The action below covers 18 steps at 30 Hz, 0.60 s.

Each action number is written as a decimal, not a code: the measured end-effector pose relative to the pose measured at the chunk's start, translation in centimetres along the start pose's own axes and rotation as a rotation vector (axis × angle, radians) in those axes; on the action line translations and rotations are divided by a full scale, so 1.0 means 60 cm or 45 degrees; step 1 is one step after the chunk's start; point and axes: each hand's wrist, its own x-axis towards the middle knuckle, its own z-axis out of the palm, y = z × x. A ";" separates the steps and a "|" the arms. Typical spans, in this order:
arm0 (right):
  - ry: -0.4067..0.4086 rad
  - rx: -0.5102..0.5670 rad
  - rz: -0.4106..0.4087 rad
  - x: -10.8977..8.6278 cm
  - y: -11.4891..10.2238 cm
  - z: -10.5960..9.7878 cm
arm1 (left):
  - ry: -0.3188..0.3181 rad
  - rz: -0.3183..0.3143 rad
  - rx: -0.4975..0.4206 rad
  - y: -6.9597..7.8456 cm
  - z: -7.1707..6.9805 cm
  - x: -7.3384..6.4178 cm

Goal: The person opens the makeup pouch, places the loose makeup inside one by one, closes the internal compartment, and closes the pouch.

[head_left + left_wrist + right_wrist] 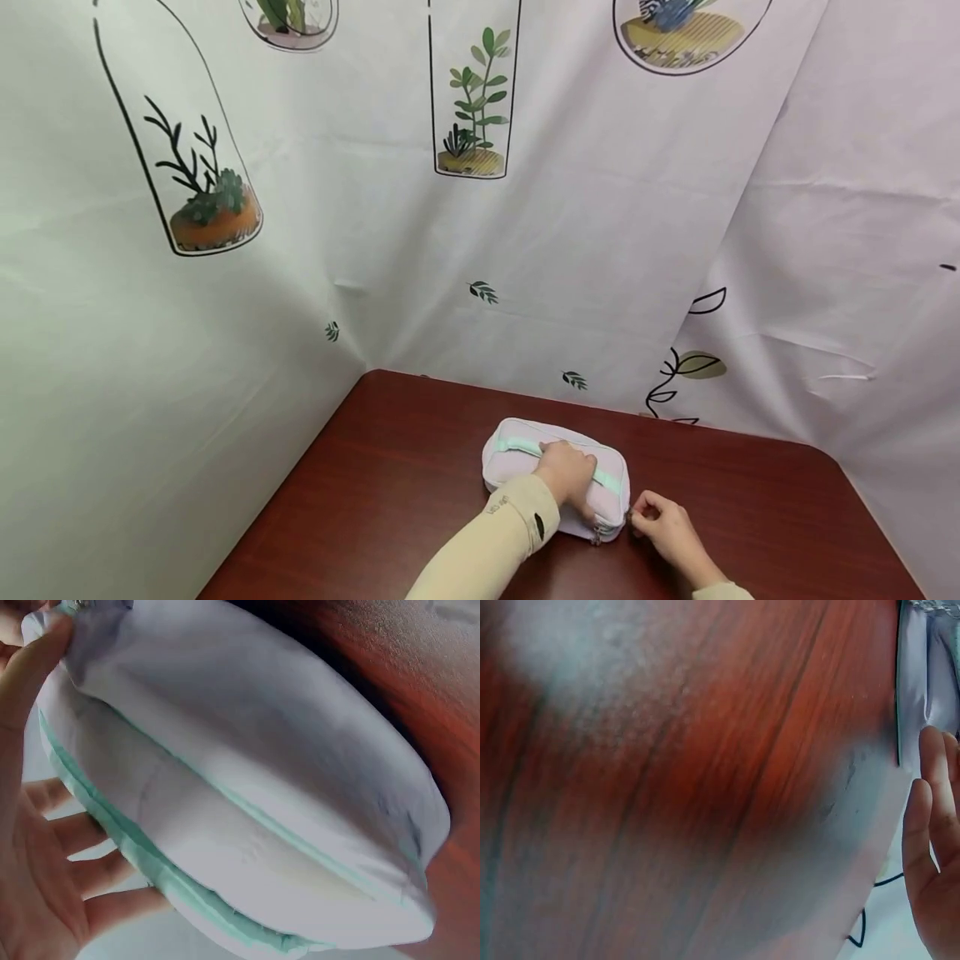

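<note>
A pale lavender pencil case (pixel 517 429) with mint-green trim and a mint strap lies on the table. My left hand (pixel 567 472) holds it from above. In the left wrist view, the thumb presses near one end of the case (pixel 262 750), and the other fingers reach behind the mint strap (pixel 127 840). At the case's right end, my right hand (pixel 667 527) has thumb and index finger together on a small zipper pull, mostly hidden. Another zipper pull (pixel 597 537) hangs at the near corner. The right wrist view catches only part of the right hand (pixel 937 847) beside the case.
Dark reddish-brown wood covers the table (pixel 390 467). White cloth with printed plants (pixel 480 108) hangs behind it and along the left side. A thin black line (pixel 862 930) shows past the table edge in the right wrist view.
</note>
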 end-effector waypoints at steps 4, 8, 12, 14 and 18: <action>0.019 0.004 0.016 0.002 -0.002 0.002 | 0.076 0.001 0.017 0.001 0.013 0.005; 0.016 0.026 -0.029 -0.001 -0.005 0.009 | 0.100 -0.053 -0.057 -0.008 0.019 0.011; -0.050 0.088 -0.128 -0.003 -0.013 0.016 | 0.068 -0.113 -0.098 -0.018 0.010 0.017; -0.058 0.108 -0.141 -0.002 -0.018 0.015 | 0.059 -0.119 -0.092 -0.019 0.004 0.019; 0.001 0.114 -0.091 -0.002 -0.028 0.018 | 0.051 -0.126 -0.066 -0.017 -0.003 0.020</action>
